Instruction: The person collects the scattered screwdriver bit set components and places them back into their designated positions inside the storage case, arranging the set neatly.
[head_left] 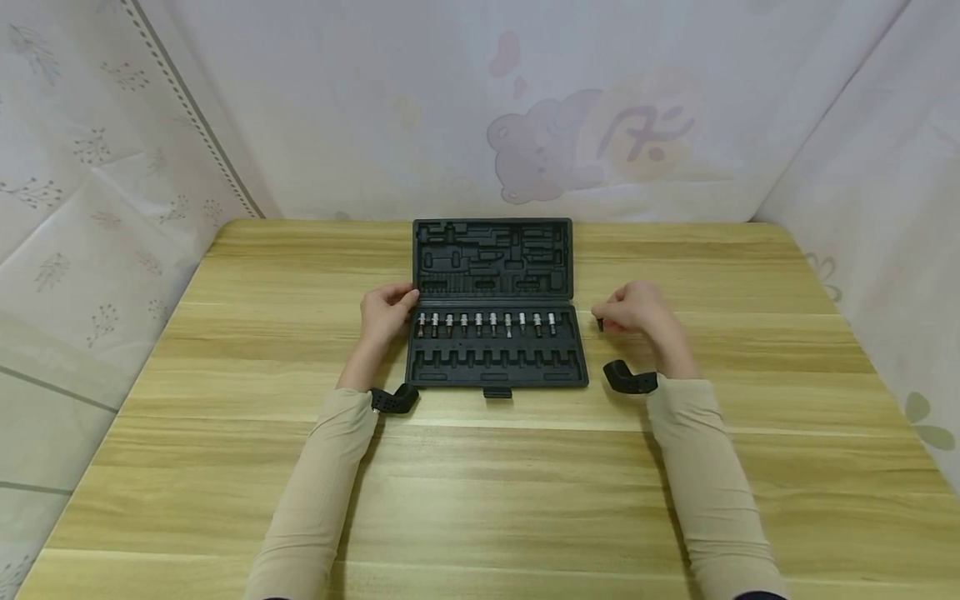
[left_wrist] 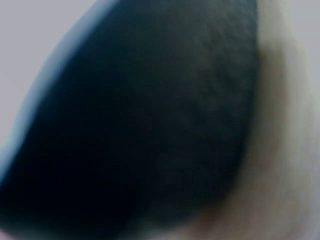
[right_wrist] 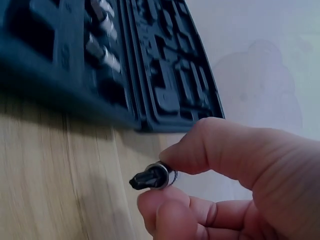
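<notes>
An open black plastic socket case (head_left: 495, 379) lies on the table, its lid folded back. Several silver bit sockets (head_left: 478, 323) stand in a row in its upper slots. My left hand (head_left: 385, 312) holds the case's left side near the hinge, with the thumb at the edge. Just right of the case, my right hand (head_left: 637, 308) pinches a bit socket (right_wrist: 152, 177) between thumb and fingers. Its dark, cross-shaped tip points away from the fingers in the right wrist view. The left wrist view is blurred and filled by a dark shape; the hand cannot be made out there.
The wooden table (head_left: 480, 500) stretches around the case on all sides. A black latch (head_left: 497, 392) sticks out from the case's front edge. Dark wrist mounts (head_left: 628, 379) sit on both sleeves. Patterned cloth (head_left: 375, 108) hangs behind the table and at the sides.
</notes>
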